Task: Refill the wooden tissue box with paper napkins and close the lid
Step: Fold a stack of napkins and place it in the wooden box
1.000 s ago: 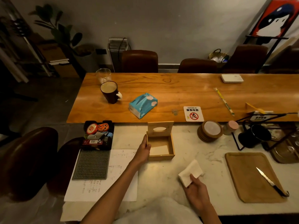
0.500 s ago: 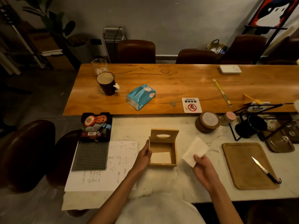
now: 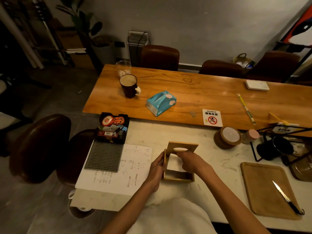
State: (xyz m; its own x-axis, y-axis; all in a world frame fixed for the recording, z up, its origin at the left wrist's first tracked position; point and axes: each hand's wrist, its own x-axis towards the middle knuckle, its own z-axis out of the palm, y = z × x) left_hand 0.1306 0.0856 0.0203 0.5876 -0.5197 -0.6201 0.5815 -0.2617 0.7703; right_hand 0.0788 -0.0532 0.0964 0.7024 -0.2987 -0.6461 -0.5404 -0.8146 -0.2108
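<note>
The right hand (image 3: 191, 162) reaches down into the open wooden tissue box (image 3: 179, 177), its fingers curled narrow over a white paper napkin (image 3: 173, 164) that lies inside; whether they pinch the napkin or only press on it cannot be told. The left hand (image 3: 156, 171) lies flat against the box's left wall, fingers fairly straight, steadying it. The box stands on the pale marble counter (image 3: 211, 157), and its lid (image 3: 183, 146), with 1 oval slot, stands upright at the far edge, just beyond the right hand. Left of the box lies 1 sheet of handwritten paper (image 3: 121, 173), touching 1 grey studded mat (image 3: 103, 157). Right of the box, well apart, is 1 wooden tray (image 3: 263, 188) bearing 1 knife (image 3: 285, 197). Beyond the box, on the wooden table (image 3: 202, 92), lie 1 blue tissue pack (image 3: 161, 103) and 1 dark mug (image 3: 129, 86).
</note>
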